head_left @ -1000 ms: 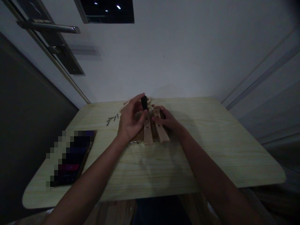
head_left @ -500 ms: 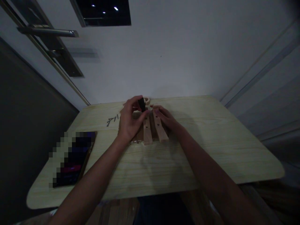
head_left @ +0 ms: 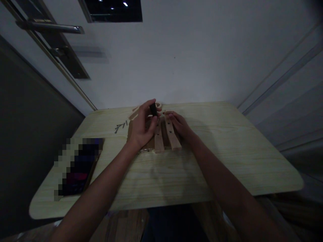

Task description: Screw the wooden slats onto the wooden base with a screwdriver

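Note:
Between the thumb and fingers of my left hand (head_left: 142,127) is a small black upright piece (head_left: 153,109); its exact kind is too dark to tell. Just below it, two wooden strips with holes lie side by side: a left wooden strip (head_left: 158,143) and a right wooden strip (head_left: 173,139). My right hand (head_left: 180,125) is closed around the far end of the right strip, thumb on top. Under both strips lies a brown cardboard sheet (head_left: 148,145), partly covered by my left hand.
Several dark screws (head_left: 121,126) lie left of my left hand. Behind it are another wooden piece (head_left: 133,114) and a pale ring-shaped piece (head_left: 158,105). A phone or tablet (head_left: 80,168), partly pixelated, rests at the table's left. A white door with a metal handle (head_left: 55,27) rises behind the table (head_left: 239,151).
The view has tilted slightly, so the scene sits a little higher. My left fingers have shifted slightly around the black piece; my right hand keeps its hold on the strip.

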`<state>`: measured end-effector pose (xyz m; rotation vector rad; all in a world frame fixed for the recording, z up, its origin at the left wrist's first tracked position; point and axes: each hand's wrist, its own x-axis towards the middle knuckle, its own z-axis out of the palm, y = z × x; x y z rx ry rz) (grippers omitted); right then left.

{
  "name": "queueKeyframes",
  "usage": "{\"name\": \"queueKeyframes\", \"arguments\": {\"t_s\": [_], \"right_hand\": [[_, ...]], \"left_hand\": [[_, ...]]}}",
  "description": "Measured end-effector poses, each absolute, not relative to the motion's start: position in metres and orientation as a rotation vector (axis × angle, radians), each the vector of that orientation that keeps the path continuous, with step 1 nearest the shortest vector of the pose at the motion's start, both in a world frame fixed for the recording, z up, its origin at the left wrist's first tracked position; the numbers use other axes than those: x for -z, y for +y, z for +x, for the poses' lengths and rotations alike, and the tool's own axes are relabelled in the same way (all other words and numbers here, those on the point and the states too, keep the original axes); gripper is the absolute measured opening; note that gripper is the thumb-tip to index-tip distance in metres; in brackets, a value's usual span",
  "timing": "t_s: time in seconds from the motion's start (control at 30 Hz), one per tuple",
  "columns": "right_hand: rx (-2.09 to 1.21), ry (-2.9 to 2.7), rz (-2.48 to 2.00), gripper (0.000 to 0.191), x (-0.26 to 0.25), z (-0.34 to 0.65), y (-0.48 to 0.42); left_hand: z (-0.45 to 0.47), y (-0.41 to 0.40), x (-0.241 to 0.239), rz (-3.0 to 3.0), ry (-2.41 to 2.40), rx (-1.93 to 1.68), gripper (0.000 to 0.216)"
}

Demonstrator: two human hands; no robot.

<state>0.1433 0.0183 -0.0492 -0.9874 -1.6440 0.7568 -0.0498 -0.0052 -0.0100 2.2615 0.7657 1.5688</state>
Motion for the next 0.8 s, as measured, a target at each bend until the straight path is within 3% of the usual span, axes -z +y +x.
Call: {"name": "queueKeyframes", "arguments": {"t_s": [0.3, 0.8], "right_hand": [[-0.738, -1.669, -0.993, 0.055, 0.05, 0.144, 0.019], [-0.754, -1.686, -0.995, 0.057, 0.048, 0.143, 0.02]], "left_hand": [[-0.053, 0.006, 0.01, 2.311, 0.968, -1.803, 0.054], [-0.052, -0.002, 0.006, 2.35, 0.843, -1.698, 0.05]]}}
